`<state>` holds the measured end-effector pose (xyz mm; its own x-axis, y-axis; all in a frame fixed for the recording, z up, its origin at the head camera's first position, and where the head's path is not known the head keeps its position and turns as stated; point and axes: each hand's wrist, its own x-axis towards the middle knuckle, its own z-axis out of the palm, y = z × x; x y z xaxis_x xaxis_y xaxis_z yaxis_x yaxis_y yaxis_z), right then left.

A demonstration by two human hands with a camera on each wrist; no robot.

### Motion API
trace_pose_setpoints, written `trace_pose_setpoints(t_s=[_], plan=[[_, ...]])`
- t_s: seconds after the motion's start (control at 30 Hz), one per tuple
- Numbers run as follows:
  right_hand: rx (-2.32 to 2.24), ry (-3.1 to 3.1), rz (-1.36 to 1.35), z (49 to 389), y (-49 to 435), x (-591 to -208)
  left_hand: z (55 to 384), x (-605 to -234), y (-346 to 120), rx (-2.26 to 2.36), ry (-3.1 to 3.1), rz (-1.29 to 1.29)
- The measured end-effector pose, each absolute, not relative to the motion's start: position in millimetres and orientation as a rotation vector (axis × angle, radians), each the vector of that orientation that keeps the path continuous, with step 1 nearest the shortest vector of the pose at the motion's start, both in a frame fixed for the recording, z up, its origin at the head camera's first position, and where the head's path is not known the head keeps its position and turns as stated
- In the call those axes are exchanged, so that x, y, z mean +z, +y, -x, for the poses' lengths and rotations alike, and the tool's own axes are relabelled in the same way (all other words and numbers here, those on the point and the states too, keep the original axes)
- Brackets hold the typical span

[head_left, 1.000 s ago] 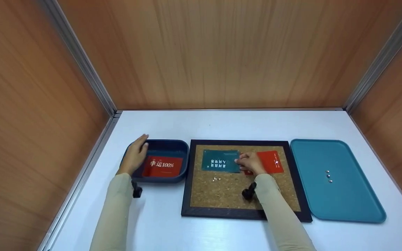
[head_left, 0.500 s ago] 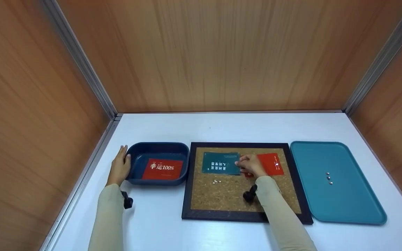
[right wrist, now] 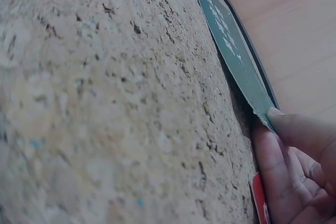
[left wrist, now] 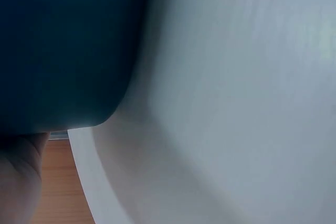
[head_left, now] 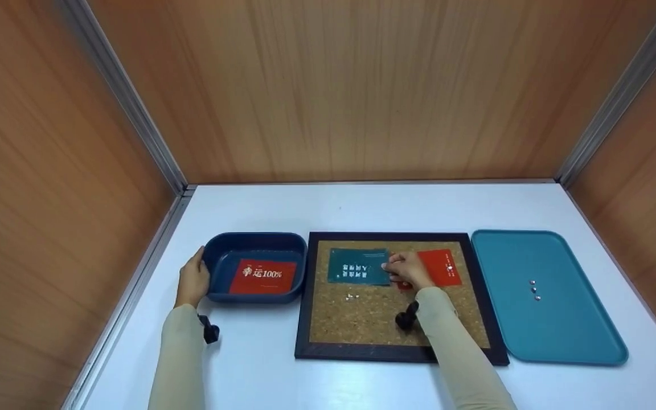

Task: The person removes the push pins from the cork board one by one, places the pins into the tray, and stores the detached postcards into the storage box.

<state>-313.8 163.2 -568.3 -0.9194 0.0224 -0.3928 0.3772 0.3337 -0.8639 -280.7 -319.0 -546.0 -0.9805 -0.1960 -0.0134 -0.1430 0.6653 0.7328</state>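
With thumb and fingers my right hand [head_left: 410,270] pinches the right edge of a green card [head_left: 359,266] with white characters. In the right wrist view that edge of the green card [right wrist: 239,66] is raised off the cork board [head_left: 373,319]. Partly hidden beneath the hand, a red card [head_left: 441,267] lies on the board, a shiny pin near its right side. My left hand [head_left: 193,282] lies along the left wall of a dark blue bin [head_left: 257,298], its fingers extended. Inside the bin is another red card [head_left: 263,277] with white lettering.
Several small metal pins [head_left: 352,296] sit on the cork below the green card. A teal tray [head_left: 567,330] to the right of the board holds three more pins [head_left: 534,290]. Wooden panels [head_left: 362,97] enclose the white table [head_left: 259,364] at the back and sides.
My left hand has moved left, from over the bin's left side to along its outer wall. The right hand keeps its pinch on the green card in about the same place.
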Motion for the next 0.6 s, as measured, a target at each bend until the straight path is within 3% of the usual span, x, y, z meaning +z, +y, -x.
trace_pose_setpoints(t_s=[0.6], plan=[[-1.555, 2.327, -0.36, 314.7, 157.6, -560.3, 280.5, -546.3, -312.9, -1.136, -2.843, -0.356]])
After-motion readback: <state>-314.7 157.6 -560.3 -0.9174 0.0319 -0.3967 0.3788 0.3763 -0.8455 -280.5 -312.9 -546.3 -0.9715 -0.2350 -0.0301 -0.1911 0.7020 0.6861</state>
